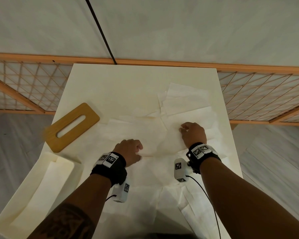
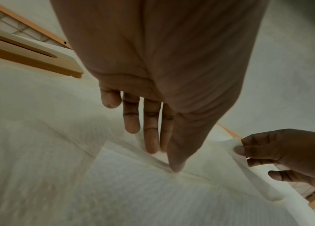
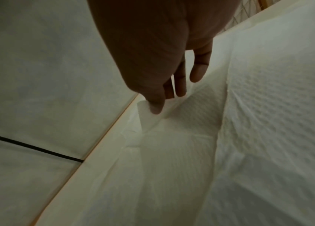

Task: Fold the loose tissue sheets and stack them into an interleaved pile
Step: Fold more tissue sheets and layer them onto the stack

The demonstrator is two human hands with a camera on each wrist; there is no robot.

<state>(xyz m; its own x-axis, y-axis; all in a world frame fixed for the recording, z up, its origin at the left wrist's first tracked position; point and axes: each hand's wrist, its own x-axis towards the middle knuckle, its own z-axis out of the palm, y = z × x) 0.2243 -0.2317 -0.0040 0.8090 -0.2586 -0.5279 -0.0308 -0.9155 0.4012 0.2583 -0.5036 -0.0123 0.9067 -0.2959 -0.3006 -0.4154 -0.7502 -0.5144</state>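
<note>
Several white tissue sheets point(image 1: 186, 99) lie loose and overlapping over the white table point(image 1: 110, 87). Between my hands one tissue sheet point(image 1: 162, 144) is partly lifted. My left hand point(image 1: 130, 150) holds its near left edge; in the left wrist view this hand point(image 2: 164, 157) has the thumb pressed on a crease and the fingers behind the raised fold point(image 2: 210, 160). My right hand point(image 1: 182, 128) pinches the sheet's far right corner point(image 3: 143, 110) between thumb and forefinger point(image 3: 160, 105); the left wrist view shows the same pinch of the right hand point(image 2: 287, 156).
A wooden lid with a long slot point(image 1: 72, 126) lies at the table's left, also seen as the lid point(image 2: 27, 56). A white tray point(image 1: 19, 192) sits at the near left. An orange lattice screen point(image 1: 24, 87) stands behind the table. More sheets point(image 1: 188, 204) cover the near edge.
</note>
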